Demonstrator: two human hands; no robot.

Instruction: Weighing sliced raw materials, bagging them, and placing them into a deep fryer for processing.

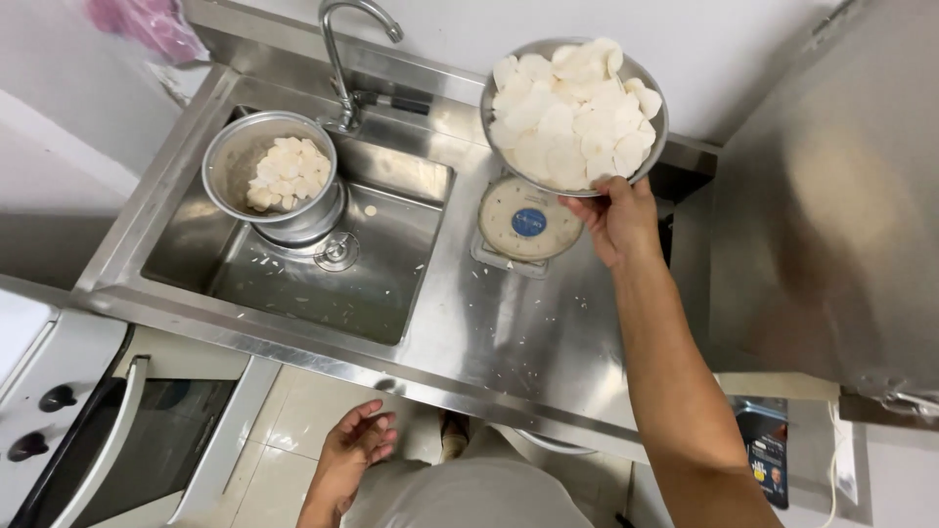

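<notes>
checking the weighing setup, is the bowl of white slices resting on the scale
Cannot tell. In the head view the right hand grips the bowl rim above the scale; the bowl hides any contact.

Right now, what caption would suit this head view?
Right hand holds a bowl of white slices over a kitchen scale; left hand hangs free.

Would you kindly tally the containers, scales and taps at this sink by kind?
Metal bowls of white slices: 1, held by the right hand
Metal pots of white slices: 1, in the sink
Kitchen scales: 1
Taps: 1
Total: 4
</notes>
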